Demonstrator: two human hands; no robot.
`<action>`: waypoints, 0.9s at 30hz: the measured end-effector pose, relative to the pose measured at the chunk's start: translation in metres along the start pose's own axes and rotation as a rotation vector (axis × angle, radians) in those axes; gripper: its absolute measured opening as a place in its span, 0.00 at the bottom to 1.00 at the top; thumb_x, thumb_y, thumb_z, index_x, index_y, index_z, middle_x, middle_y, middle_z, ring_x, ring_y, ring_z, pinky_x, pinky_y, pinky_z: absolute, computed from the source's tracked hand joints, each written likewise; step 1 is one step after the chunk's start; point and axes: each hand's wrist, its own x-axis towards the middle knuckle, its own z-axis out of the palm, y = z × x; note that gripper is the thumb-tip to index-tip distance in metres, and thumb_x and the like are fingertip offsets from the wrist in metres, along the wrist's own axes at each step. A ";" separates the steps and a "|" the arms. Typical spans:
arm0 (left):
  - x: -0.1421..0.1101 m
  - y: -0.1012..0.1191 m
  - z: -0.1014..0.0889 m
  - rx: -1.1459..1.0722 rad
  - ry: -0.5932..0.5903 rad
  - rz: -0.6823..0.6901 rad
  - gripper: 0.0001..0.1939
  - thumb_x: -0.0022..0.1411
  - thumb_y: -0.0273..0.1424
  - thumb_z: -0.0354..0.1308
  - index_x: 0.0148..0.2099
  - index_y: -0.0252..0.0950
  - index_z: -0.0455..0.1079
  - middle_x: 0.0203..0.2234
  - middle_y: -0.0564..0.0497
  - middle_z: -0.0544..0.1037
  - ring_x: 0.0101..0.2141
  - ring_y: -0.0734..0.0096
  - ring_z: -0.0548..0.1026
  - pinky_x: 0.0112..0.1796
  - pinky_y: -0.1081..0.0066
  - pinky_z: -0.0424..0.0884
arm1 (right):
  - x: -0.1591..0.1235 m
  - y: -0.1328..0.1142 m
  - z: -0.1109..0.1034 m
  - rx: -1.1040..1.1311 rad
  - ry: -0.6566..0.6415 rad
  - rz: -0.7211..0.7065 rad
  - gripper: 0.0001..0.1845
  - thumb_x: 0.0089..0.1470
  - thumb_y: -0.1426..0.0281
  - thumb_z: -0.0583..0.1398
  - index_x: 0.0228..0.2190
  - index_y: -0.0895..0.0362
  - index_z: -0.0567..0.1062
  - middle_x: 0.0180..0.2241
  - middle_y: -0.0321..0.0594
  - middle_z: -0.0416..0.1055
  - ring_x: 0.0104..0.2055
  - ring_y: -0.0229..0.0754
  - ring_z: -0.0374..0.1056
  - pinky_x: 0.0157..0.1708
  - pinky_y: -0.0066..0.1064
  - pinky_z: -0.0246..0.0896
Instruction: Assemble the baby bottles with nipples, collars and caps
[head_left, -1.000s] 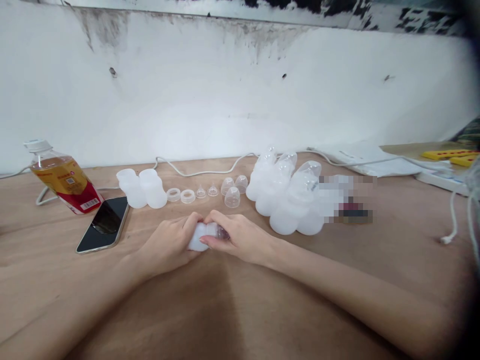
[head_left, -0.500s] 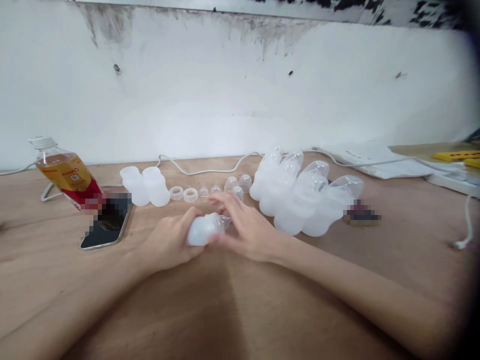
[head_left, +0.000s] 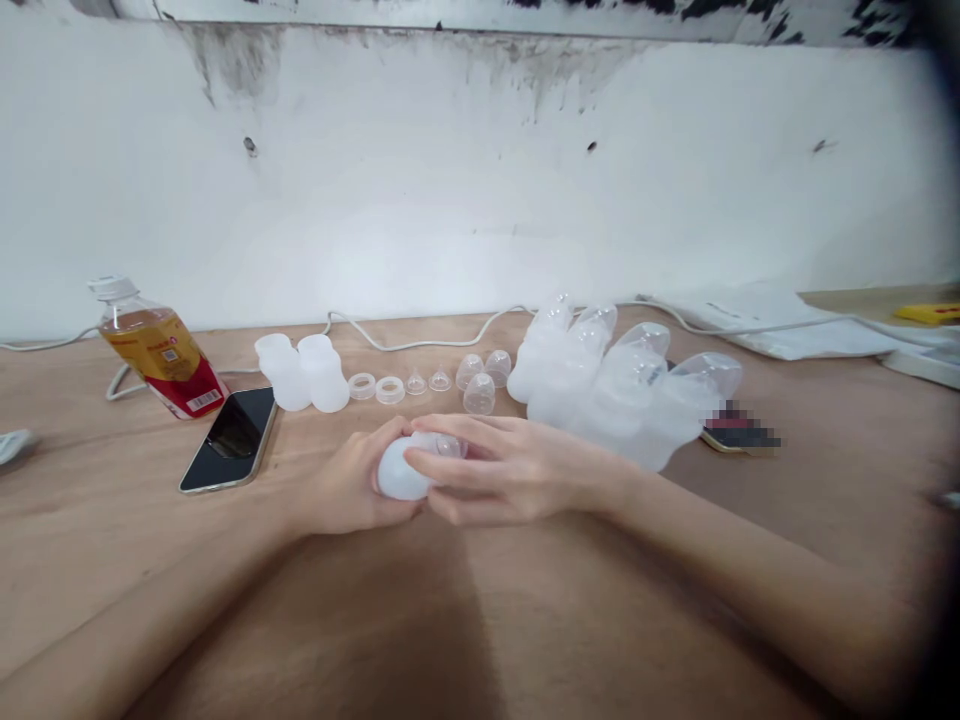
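Both hands are around one frosted white baby bottle (head_left: 401, 470), tilted with its top end to the right. My left hand (head_left: 349, 485) wraps the bottle's body. With its fingers closed around the clear nipple end, my right hand (head_left: 502, 470) partly hides that end. Behind the hands lie two clear collar rings (head_left: 389, 390), two nipples (head_left: 440, 379) and three clear dome caps (head_left: 479, 394) in a row. Two open bottle bodies (head_left: 324, 373) stand left of the rings. To the right is a cluster of several capped baby bottles (head_left: 600, 385).
At the left, a drink bottle (head_left: 169, 350) leans behind a phone (head_left: 231, 440). A white cable (head_left: 420, 346) runs along the wall. At the right are a white plastic bag (head_left: 772, 318), a pixelated dark object (head_left: 739, 430) and a yellow item (head_left: 930, 313).
My right hand first gripped the bottle's top, then loosened with its fingers lifted, and now closes on it again. My left hand keeps hold of the body. The view has shifted slightly.
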 end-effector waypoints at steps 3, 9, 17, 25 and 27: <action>0.000 0.005 0.001 -0.085 -0.030 0.033 0.16 0.47 0.32 0.57 0.39 0.35 0.59 0.30 0.53 0.71 0.33 0.69 0.71 0.34 0.70 0.68 | -0.005 0.004 0.002 -0.031 0.074 -0.167 0.09 0.54 0.74 0.51 0.33 0.51 0.69 0.44 0.30 0.67 0.55 0.43 0.54 0.50 0.36 0.59; -0.013 -0.019 -0.002 -0.152 0.047 -0.065 0.17 0.47 0.38 0.56 0.38 0.36 0.58 0.29 0.53 0.70 0.29 0.69 0.70 0.30 0.69 0.69 | -0.015 0.019 -0.015 -0.261 0.392 0.014 0.10 0.50 0.80 0.54 0.30 0.53 0.68 0.40 0.36 0.67 0.48 0.37 0.62 0.46 0.32 0.64; -0.038 -0.075 -0.008 0.074 0.651 -0.279 0.23 0.49 0.41 0.55 0.46 0.37 0.57 0.40 0.48 0.69 0.42 0.60 0.69 0.39 0.64 0.67 | -0.012 0.009 0.018 0.148 -0.031 0.601 0.20 0.50 0.70 0.55 0.45 0.60 0.59 0.41 0.46 0.66 0.35 0.42 0.67 0.30 0.33 0.66; -0.037 -0.074 -0.022 0.290 0.772 -0.504 0.23 0.44 0.45 0.58 0.38 0.36 0.60 0.31 0.49 0.70 0.31 0.61 0.71 0.29 0.66 0.67 | -0.015 -0.008 0.054 0.364 -0.066 0.732 0.21 0.51 0.68 0.55 0.47 0.58 0.58 0.42 0.47 0.64 0.36 0.42 0.66 0.34 0.36 0.64; -0.039 -0.074 -0.027 0.419 0.780 -0.554 0.22 0.45 0.47 0.57 0.37 0.36 0.60 0.30 0.47 0.70 0.32 0.57 0.71 0.28 0.63 0.66 | -0.017 -0.009 0.057 0.412 -0.038 0.746 0.20 0.51 0.66 0.55 0.45 0.58 0.59 0.43 0.46 0.64 0.35 0.40 0.65 0.34 0.35 0.63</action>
